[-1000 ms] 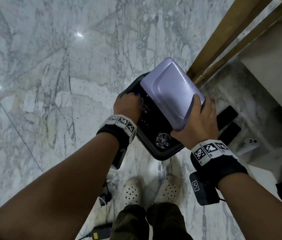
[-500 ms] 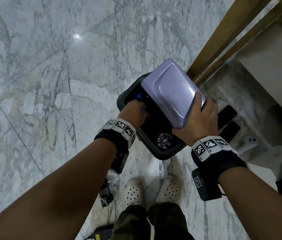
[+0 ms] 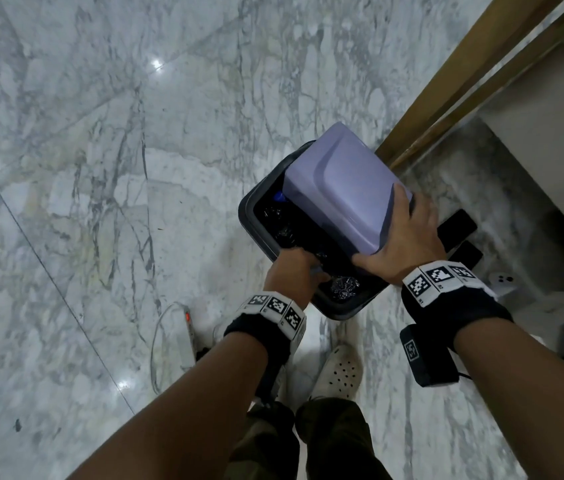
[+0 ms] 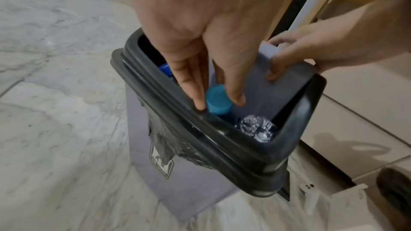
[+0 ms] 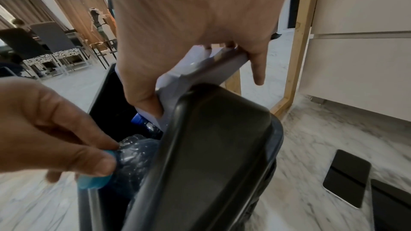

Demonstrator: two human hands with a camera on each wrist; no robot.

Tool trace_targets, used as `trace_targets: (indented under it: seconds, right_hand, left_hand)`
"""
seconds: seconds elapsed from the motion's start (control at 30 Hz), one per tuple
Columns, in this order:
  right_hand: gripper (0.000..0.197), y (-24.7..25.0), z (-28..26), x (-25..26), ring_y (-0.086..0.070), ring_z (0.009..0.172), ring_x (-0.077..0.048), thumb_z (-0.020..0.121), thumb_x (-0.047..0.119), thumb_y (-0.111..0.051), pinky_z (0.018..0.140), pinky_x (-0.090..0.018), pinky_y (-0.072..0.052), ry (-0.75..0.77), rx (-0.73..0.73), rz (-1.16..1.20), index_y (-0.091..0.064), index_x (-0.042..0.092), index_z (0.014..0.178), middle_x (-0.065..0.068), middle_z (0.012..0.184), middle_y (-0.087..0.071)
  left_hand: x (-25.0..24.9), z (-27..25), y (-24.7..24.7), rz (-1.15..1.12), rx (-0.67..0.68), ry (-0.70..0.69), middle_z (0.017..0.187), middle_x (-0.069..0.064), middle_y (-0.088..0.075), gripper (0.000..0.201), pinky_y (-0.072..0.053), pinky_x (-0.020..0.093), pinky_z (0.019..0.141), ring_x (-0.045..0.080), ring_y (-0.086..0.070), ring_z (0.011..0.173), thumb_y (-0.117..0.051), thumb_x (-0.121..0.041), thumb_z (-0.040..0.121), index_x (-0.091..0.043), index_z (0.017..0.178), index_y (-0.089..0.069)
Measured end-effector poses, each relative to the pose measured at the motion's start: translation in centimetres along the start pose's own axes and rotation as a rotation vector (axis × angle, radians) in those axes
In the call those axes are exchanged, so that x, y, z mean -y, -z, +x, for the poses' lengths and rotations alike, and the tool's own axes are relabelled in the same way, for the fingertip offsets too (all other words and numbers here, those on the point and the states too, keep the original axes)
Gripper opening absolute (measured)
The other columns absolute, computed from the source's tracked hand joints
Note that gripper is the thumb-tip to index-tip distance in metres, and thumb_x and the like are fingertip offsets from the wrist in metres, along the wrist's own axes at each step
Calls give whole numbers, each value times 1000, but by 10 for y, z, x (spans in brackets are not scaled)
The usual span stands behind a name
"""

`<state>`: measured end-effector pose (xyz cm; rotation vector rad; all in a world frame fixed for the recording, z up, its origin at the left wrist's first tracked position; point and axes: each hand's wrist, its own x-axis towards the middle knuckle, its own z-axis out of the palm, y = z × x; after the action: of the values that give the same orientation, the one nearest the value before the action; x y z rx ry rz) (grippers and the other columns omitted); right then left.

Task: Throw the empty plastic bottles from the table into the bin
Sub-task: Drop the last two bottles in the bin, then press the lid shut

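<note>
A lilac bin (image 3: pixel 249 216) with a dark grey rim (image 4: pixel 200 129) stands on the marble floor. My right hand (image 3: pixel 408 244) grips the near edge of its lilac swing lid (image 3: pixel 339 188) and holds it tilted open. At the near end of the opening, my left hand (image 4: pixel 219 104) pinches the light blue cap (image 4: pixel 217 94) of a clear plastic bottle (image 5: pixel 135 157). That bottle hangs neck up inside the bin. Beside it lies another clear bottle (image 4: pixel 255 127), and a dark blue cap (image 4: pixel 165 68) shows further in.
Two dark phones (image 3: pixel 457 226) lie on the floor right of the bin, with a white controller (image 3: pixel 502 282) nearby. A power strip with cable (image 3: pixel 188 327) lies left of my feet (image 3: pixel 341 372). A wooden frame (image 3: pixel 464 81) and white cabinets stand right behind the bin.
My left hand has drawn back from the far part of the opening to its near end. The right hand keeps the lid held open.
</note>
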<state>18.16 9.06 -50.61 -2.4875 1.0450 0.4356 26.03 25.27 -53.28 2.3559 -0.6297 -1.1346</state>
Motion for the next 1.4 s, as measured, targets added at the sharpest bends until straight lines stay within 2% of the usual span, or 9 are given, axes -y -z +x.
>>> trace_targets:
  seconds: [0.13,0.3,0.43,0.6,0.8,0.9,1.0,1.17,1.4]
  right_hand:
    - [128,-1,5,-4,-7,144,-40,53,48,-82,114,-54,-23,22,0,7,-6,15,149,-22,153,-13]
    - [125,-2,7,-7,-12,142,-39,53,46,-84,113,-52,-23,44,22,43,-10,13,149,-21,152,-17]
    - [122,7,14,-12,-14,142,-36,58,42,-84,111,-51,-24,61,51,71,-10,14,150,-18,153,-18]
    - [123,12,11,-10,-17,140,-38,54,41,-85,106,-53,-31,49,16,80,-11,16,149,-19,151,-20]
    - [123,3,-11,-2,-14,141,-36,52,44,-81,100,-51,-38,60,-99,48,-10,19,149,-16,151,-16]
    - [124,3,-12,-2,-9,144,-34,54,46,-81,99,-51,-39,42,-94,44,-7,21,150,-14,154,-11]
    - [128,3,-8,-4,0,148,-32,56,50,-80,106,-51,-35,22,-19,17,1,25,151,-11,159,0]
    - [132,4,-6,-7,13,149,-26,59,56,-79,113,-48,-26,-2,84,-16,10,28,151,-7,161,15]
    - [128,9,-3,-9,14,149,-27,62,54,-78,116,-50,-17,8,123,12,9,27,152,-7,161,16]
  left_hand:
    - [1,5,1,77,5,-8,87,14,-72,26,-56,41,79,31,-68,84,-71,-32,77,-7,86,-75]
    - [9,2,4,62,2,-41,79,15,-71,19,-57,44,75,33,-68,79,-70,-26,78,-7,77,-73]
    - [19,-4,7,46,-41,-54,97,6,-72,21,-56,37,80,25,-67,88,-63,-25,85,-17,101,-74]
    - [11,-7,5,80,-81,-39,103,-3,-68,36,-52,30,75,17,-64,92,-68,-43,80,-20,108,-67]
    - [6,1,3,201,-79,-14,102,8,-69,18,-50,35,73,29,-64,98,-57,-19,85,-12,97,-69]
    - [9,11,0,379,-128,-64,109,5,-66,22,-45,36,80,28,-55,107,-57,-24,86,-18,103,-71]
    - [10,23,-5,565,-165,-77,112,1,-61,25,-41,37,84,26,-49,111,-60,-30,84,-21,104,-71]
    - [11,35,-5,632,-173,-36,114,3,-60,30,-40,38,85,27,-49,112,-60,-32,82,-19,108,-70]
    - [19,27,13,472,-41,-83,125,9,-48,42,-46,39,90,27,-43,120,-56,-44,87,-24,123,-63]
